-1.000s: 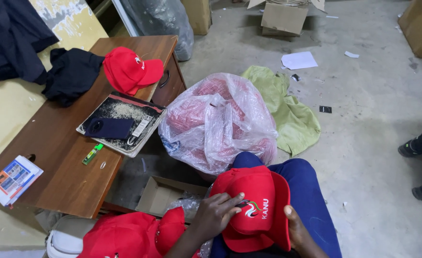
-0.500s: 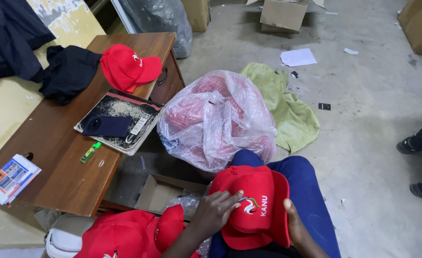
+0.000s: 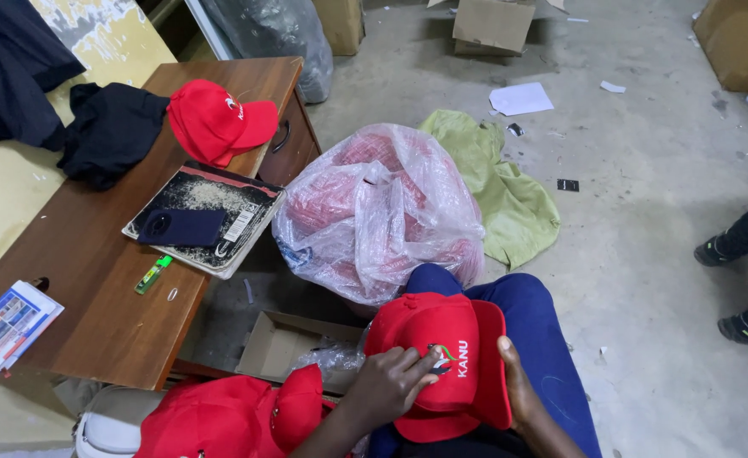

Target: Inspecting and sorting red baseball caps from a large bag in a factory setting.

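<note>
A red cap (image 3: 446,356) with an embroidered front lies on my lap, over my blue trousers (image 3: 531,331). My left hand (image 3: 391,386) rests on its front panel, fingers bent at the emblem. Along the cap's right edge my right hand (image 3: 518,394) grips it. More red caps (image 3: 230,416) are piled at my lower left. A clear plastic bag (image 3: 378,208) full of red items sits on the floor just ahead of my knees.
A wooden desk (image 3: 94,305) on the left carries a red cap (image 3: 217,119), black cloth (image 3: 107,131), a notebook with a dark phone (image 3: 183,227), a green lighter (image 3: 152,275) and a leaflet (image 3: 9,322). Green cloth (image 3: 509,191), cardboard boxes (image 3: 293,343) and another person's shoes (image 3: 742,326) are on the floor.
My left hand's fingers have shifted slightly toward the cap's emblem. The cap and my right hand stay in place; the view has tilted a little.
</note>
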